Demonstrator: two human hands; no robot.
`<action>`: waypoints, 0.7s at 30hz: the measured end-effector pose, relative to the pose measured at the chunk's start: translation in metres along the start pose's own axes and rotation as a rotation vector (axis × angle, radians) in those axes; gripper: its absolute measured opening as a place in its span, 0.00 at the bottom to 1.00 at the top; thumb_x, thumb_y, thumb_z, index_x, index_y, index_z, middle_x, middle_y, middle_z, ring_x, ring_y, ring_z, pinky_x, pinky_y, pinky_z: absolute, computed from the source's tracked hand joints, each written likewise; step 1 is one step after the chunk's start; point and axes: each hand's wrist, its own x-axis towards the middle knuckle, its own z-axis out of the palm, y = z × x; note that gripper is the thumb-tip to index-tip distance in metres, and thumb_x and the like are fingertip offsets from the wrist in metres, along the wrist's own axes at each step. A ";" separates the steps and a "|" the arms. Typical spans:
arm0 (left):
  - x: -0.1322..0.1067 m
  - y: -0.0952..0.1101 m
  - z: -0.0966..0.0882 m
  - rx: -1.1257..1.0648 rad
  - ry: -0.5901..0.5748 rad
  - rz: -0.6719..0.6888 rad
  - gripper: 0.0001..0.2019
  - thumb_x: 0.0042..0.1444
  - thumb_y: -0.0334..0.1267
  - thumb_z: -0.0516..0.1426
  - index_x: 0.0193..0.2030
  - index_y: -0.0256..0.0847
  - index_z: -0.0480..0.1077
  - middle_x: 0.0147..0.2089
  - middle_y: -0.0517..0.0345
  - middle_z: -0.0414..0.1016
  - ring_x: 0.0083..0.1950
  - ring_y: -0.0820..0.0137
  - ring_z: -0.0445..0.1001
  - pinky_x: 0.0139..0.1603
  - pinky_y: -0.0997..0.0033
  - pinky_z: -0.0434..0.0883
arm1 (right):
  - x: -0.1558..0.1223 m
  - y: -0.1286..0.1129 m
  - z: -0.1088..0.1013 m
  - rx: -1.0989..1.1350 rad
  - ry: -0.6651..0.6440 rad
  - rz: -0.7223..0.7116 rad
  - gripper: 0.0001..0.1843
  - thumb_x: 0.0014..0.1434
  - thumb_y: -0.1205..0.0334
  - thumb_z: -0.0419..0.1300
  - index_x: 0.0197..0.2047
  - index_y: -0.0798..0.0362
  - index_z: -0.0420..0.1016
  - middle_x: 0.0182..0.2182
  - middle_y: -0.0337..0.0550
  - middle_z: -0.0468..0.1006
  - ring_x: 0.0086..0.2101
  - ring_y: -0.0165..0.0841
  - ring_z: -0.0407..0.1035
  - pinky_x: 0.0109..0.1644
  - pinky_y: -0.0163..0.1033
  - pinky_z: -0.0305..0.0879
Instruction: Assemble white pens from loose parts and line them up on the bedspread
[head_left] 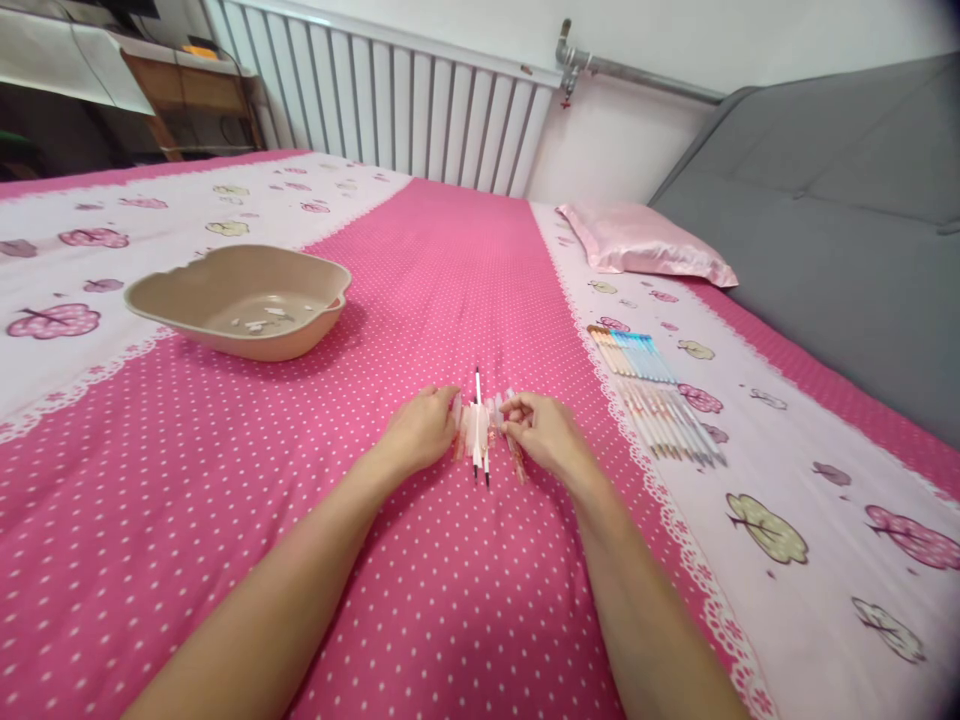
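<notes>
1. A cluster of pens (481,425) is laid on the pink bedspread (450,600), between both hands.
2. The left hand (421,430) is held at its left edge, fingers curled; whether anything is gripped cannot be told.
3. The right hand (546,430) is placed opposite, fingers bent; its grip cannot be told.
4. More pens (667,425) are lined up rightward.
</notes>
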 end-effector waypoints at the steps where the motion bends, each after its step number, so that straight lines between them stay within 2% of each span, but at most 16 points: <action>1: 0.000 0.000 0.000 0.003 -0.011 0.012 0.19 0.57 0.31 0.44 0.54 0.35 0.65 0.49 0.43 0.72 0.50 0.61 0.70 0.49 0.63 0.66 | 0.000 -0.001 0.000 -0.001 0.000 -0.030 0.09 0.49 0.69 0.59 0.35 0.52 0.75 0.27 0.38 0.75 0.28 0.29 0.68 0.33 0.34 0.62; 7: -0.003 -0.001 0.001 0.011 -0.025 0.076 0.16 0.59 0.35 0.45 0.50 0.37 0.66 0.46 0.46 0.71 0.47 0.63 0.71 0.48 0.64 0.66 | -0.003 -0.006 0.005 -0.085 -0.068 -0.268 0.20 0.52 0.68 0.57 0.50 0.50 0.71 0.40 0.44 0.72 0.40 0.33 0.67 0.47 0.39 0.62; 12: -0.003 0.001 0.001 0.016 0.008 0.032 0.14 0.58 0.34 0.46 0.47 0.37 0.66 0.42 0.47 0.73 0.42 0.64 0.72 0.43 0.66 0.67 | -0.004 -0.007 0.010 -0.113 -0.105 -0.323 0.22 0.55 0.70 0.50 0.54 0.53 0.68 0.51 0.49 0.66 0.49 0.35 0.64 0.53 0.40 0.59; 17: -0.004 0.006 0.003 0.089 0.009 -0.045 0.13 0.59 0.38 0.45 0.40 0.36 0.67 0.39 0.44 0.75 0.40 0.61 0.74 0.40 0.65 0.67 | -0.005 -0.008 0.019 -0.218 0.020 -0.345 0.20 0.62 0.58 0.45 0.54 0.51 0.67 0.55 0.49 0.64 0.54 0.41 0.56 0.57 0.48 0.54; 21: -0.005 0.008 0.003 0.115 0.033 -0.045 0.15 0.60 0.40 0.44 0.41 0.35 0.68 0.40 0.43 0.75 0.40 0.60 0.74 0.39 0.64 0.67 | -0.006 -0.005 0.029 -0.286 -0.002 -0.337 0.24 0.64 0.49 0.40 0.55 0.46 0.66 0.56 0.46 0.64 0.57 0.45 0.50 0.58 0.56 0.47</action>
